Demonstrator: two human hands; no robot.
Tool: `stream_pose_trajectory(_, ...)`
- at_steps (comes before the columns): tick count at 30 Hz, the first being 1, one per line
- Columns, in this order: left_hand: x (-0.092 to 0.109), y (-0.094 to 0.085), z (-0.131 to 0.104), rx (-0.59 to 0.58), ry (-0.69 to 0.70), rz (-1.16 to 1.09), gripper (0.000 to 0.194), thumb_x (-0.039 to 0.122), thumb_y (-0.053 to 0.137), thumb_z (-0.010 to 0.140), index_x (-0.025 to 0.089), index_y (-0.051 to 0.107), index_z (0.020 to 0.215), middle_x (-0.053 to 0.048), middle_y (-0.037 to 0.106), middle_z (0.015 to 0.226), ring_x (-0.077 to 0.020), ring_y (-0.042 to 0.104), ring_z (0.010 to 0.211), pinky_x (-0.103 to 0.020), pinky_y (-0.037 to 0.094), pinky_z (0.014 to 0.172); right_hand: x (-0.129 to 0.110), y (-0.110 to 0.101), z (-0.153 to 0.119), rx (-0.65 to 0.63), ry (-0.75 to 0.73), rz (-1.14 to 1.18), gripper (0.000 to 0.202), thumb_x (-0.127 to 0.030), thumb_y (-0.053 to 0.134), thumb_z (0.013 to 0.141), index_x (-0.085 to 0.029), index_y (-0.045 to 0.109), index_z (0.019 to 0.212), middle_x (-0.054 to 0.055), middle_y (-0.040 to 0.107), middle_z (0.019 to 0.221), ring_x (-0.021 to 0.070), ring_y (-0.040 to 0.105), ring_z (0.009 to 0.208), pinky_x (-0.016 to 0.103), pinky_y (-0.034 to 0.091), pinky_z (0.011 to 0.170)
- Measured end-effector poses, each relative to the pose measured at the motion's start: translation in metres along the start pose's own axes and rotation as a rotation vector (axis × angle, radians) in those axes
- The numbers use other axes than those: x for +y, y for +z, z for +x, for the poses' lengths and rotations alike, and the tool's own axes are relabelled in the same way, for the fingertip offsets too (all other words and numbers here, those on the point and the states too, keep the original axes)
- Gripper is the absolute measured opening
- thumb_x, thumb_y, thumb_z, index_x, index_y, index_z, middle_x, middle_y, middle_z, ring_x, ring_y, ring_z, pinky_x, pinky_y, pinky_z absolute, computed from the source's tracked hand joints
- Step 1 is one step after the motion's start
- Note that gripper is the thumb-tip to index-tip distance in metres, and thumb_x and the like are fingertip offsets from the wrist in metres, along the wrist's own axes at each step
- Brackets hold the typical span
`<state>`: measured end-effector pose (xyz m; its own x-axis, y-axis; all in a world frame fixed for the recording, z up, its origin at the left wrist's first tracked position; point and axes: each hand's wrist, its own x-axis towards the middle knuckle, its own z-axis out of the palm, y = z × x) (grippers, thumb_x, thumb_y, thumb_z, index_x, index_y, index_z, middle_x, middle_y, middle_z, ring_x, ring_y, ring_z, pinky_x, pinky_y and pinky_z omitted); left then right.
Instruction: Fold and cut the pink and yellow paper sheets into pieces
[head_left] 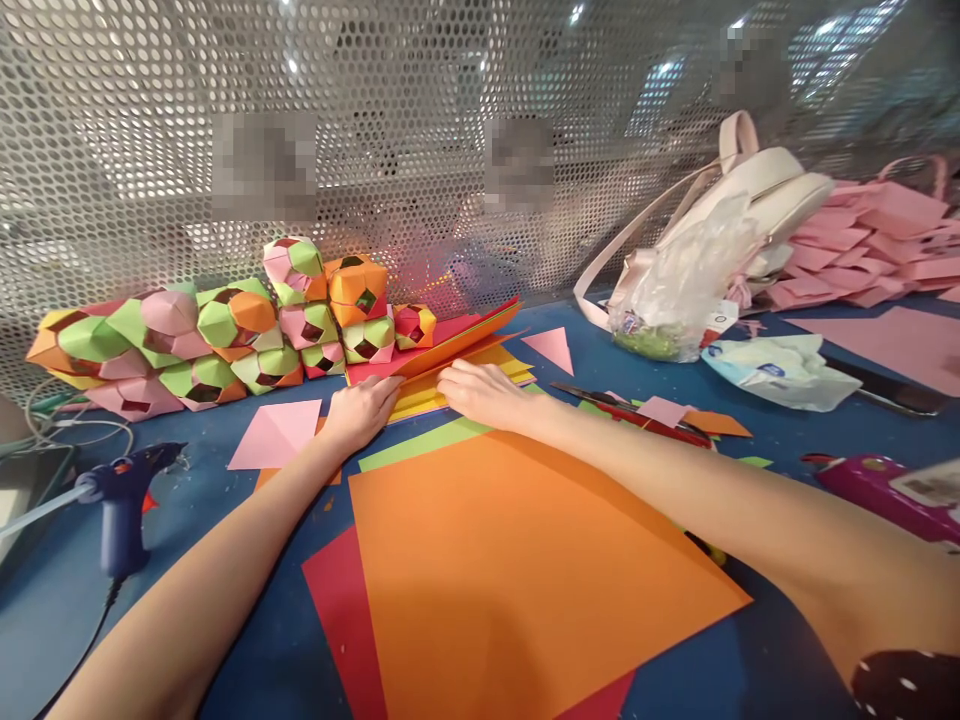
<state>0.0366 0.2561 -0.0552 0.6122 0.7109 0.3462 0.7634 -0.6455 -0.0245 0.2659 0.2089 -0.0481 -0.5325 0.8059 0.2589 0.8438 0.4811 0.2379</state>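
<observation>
Both my hands are at a stack of coloured paper (420,398), mostly yellow, orange and red, near the back of the blue table. My left hand (365,410) is closed at the left side of the stack, fingers curled on the front edge of the upper sheets. Beside it, my right hand (484,393) has its fingers bent over the same sheets; the fingertips are partly hidden. An orange upper sheet (487,335) rises at a tilt behind my hands. Nearer to me lies a large orange sheet (540,570) over a red sheet (337,620), with a green sheet (420,443) showing behind it.
Folded paper balls (217,340) are piled at the back left. A blue glue gun (124,510) lies at the left, a magenta tool (885,490) at the right. Scissors (667,422), a tissue pack (780,370), a white backpack (750,200) and folded pink paper (862,245) occupy the right.
</observation>
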Motion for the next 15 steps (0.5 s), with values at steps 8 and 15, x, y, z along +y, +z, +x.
stream_pose_trajectory(8, 0.0, -0.001, 0.0, -0.007, 0.002, 0.003, 0.037, 0.038, 0.034, 0.1, 0.03, 0.055, 0.129, -0.002, 0.069, 0.113, -0.0189, 0.068, 0.09, -0.024, 0.046, 0.066, -0.005, 0.009, 0.002, 0.009, 0.083, 0.017, 0.024, -0.006, 0.04, 0.092, -0.009, 0.059, 0.106, 0.012, 0.067, 0.093, 0.0207, 0.058, 0.089, 0.029, 0.04, 0.068)
stream_pose_trajectory(15, -0.002, 0.0, 0.0, -0.028, -0.002, 0.004, 0.037, 0.036, 0.034, 0.1, 0.031, 0.053, 0.13, -0.002, 0.068, 0.116, -0.0195, 0.068, 0.091, -0.025, 0.046, 0.066, 0.0, 0.014, -0.001, 0.016, 0.042, 0.036, 0.023, -0.002, 0.043, 0.09, -0.009, 0.063, 0.097, 0.012, 0.068, 0.093, 0.0216, 0.058, 0.091, 0.029, 0.044, 0.073)
